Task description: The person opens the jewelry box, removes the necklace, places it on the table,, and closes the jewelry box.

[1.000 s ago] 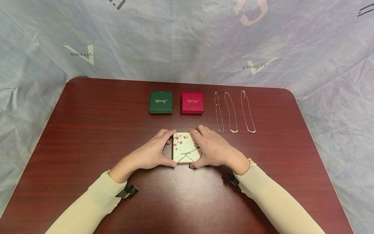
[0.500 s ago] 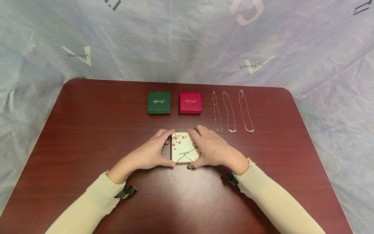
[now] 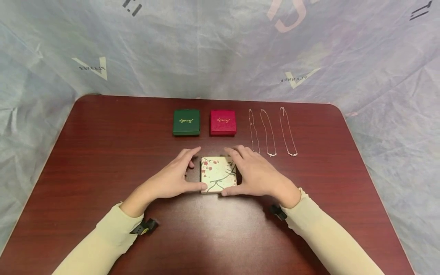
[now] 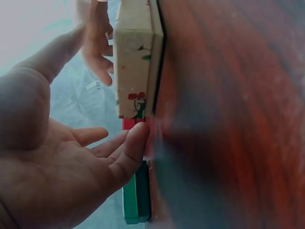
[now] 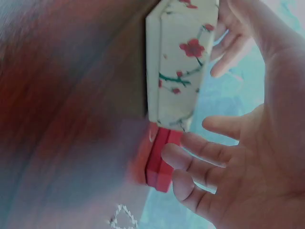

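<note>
A cream box with red blossoms and dark branches lies flat on the table between both hands. My left hand is at its left side, fingers spread and apart from it. The left thumb tip overlaps the box's near left corner in the head view; whether it touches is unclear. My right hand stands at the right side with its fingers loosely spread, the thumb by the near edge. Both wrist views show gaps between the palms and the box's patterned walls, with the lid seam closed.
Behind the box sit a green box and a red box, both with gold lettering. To their right lie three thin necklaces stretched lengthwise. Grey printed fabric hangs past the far edge of the brown table.
Both hands have loosened from the cream box and moved slightly outward, the left to the left and the right to the right. More of the box's top shows. The box stays in place.
</note>
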`<action>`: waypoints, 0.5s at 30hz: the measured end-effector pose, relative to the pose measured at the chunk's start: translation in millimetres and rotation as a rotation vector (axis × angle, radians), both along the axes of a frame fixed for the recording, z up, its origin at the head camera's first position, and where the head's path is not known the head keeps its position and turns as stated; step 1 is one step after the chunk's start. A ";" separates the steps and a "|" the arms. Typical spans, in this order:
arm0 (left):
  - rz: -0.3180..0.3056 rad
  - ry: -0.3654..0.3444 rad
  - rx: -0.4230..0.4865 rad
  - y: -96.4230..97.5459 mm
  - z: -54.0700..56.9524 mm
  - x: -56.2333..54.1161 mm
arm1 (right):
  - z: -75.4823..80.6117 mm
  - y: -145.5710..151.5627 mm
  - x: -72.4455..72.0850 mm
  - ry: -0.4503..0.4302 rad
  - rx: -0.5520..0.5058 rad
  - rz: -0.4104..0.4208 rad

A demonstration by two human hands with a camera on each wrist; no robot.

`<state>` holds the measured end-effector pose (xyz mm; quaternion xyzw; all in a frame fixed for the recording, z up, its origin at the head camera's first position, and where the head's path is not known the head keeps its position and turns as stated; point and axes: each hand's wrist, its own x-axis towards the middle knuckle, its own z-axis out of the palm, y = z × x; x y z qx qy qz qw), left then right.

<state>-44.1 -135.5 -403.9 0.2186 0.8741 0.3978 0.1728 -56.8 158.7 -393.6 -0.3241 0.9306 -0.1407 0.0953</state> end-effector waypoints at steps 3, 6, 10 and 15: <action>0.029 0.029 0.019 -3.3 1.7 -1.1 | 3.4 6.6 -0.1 0.030 -0.010 -0.007; 0.059 0.069 0.032 -7.0 3.5 -0.7 | 6.5 13.1 0.0 0.059 -0.029 -0.016; 0.094 0.156 0.005 -11.9 8.4 1.2 | 7.3 21.9 0.2 0.107 -0.050 -0.039; 0.125 0.306 -0.059 -16.9 14.5 1.9 | 7.9 33.2 -1.1 0.183 -0.059 -0.069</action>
